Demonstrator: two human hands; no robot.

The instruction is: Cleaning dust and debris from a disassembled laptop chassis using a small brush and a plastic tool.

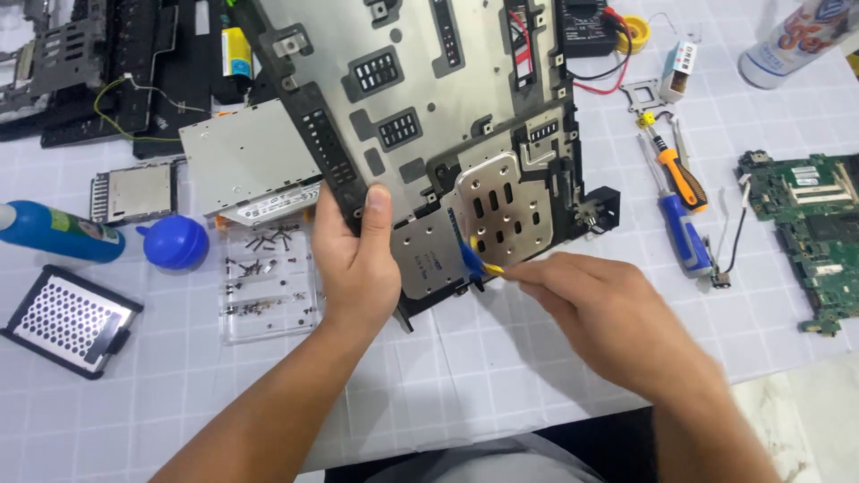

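Note:
My left hand (356, 255) grips the lower left edge of a laptop chassis frame (420, 107), a grey metal plate in a black plastic surround, tilted up off the white gridded mat. My right hand (595, 313) holds a small blue and yellow pry tool (476, 261) against the frame's lower edge, just below a shiny perforated metal plate (501, 210). Red and black wires (601, 76) run from the frame's top right corner.
A clear tray of screws (268, 286), a blue air blower (175, 241), a blue bottle (55, 231), a drive caddy (70, 319) and an optical drive (242, 161) lie left. Two screwdrivers (680, 192), a green motherboard (810, 228) and a spray can (792, 40) lie right.

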